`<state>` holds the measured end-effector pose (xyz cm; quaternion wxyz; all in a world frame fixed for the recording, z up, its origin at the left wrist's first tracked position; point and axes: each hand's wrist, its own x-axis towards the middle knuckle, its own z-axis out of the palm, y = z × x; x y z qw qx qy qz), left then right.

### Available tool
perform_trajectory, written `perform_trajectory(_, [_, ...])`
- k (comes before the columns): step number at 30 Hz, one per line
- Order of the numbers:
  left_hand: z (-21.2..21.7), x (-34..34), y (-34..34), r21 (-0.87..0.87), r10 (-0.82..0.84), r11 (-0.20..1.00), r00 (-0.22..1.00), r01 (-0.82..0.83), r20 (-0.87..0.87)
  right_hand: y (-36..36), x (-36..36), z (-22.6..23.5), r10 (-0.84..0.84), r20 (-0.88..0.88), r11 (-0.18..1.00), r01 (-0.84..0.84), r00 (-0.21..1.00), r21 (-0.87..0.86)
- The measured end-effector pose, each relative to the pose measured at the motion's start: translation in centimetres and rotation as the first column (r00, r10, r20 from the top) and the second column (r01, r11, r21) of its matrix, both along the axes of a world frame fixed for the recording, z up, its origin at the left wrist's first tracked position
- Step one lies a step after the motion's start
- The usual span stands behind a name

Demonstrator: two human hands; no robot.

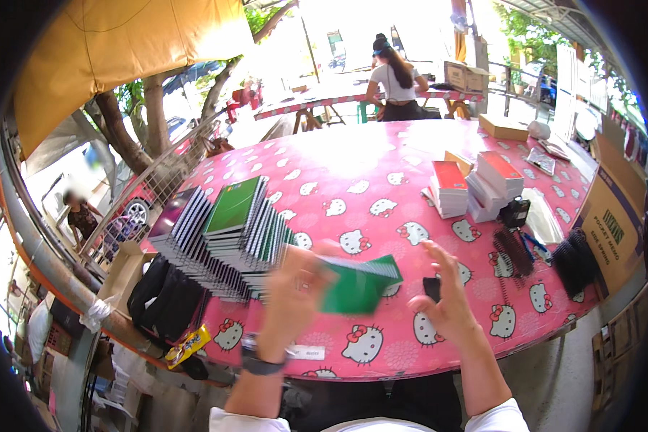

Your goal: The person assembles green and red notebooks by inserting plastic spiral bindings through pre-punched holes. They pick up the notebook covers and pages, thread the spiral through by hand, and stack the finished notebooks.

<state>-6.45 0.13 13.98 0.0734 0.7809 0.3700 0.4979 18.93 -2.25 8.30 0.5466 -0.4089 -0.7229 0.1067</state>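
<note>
A green notebook [358, 286], smeared by motion, is tilted over the pink patterned table with its spiral edge at the upper right. My left hand [295, 291], blurred too and wearing a dark wristband, grips it by its left side. Apart from the notebook, my right hand [446, 295] is open, thumb and fingers spread, with a small black object [432, 289] beside it on the table. Just beyond my left hand rises a tall stack of green spiral notebooks [236, 209], next to a stack with dark purple covers [176, 216].
Red-topped paper stacks [450, 191] stand at the right. Nearer lie black spiral coils [576, 263] and blue-handled pliers [536, 246]. A large carton [612, 223] borders the right edge. A yellow packet [188, 346] lies at the near left. Another person [399, 79] is at a far table.
</note>
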Motion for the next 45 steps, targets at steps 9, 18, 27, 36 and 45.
perform_trajectory(9, [3.5,-11.7,7.8,-0.05,0.813,0.582,0.58,-0.812,0.05,1.2,6.8,-10.2,-0.14,0.428,0.956,0.234,0.893,-0.176])
perform_trajectory(18, [3.8,-6.7,5.4,0.615,0.555,0.644,0.831,-0.455,0.034,2.0,8.0,-11.6,-0.202,0.467,0.907,0.344,0.861,-0.242])
perform_trajectory(27, [-11.1,5.3,7.3,0.082,-0.023,0.995,0.914,0.062,-0.406,2.2,8.2,-12.5,-0.448,0.48,0.74,0.614,0.755,-0.275])
perform_trajectory(36, [-15.1,5.3,8.9,-0.123,-0.031,0.991,0.806,-0.052,-0.592,2.4,8.1,-13.5,-0.48,0.467,0.748,0.625,0.742,-0.224])
perform_trajectory(45, [-15.3,4.7,8.9,-0.058,-0.025,0.998,0.828,-0.009,-0.56,2.2,8.0,-13.1,-0.498,0.435,0.766,0.616,0.75,-0.186])
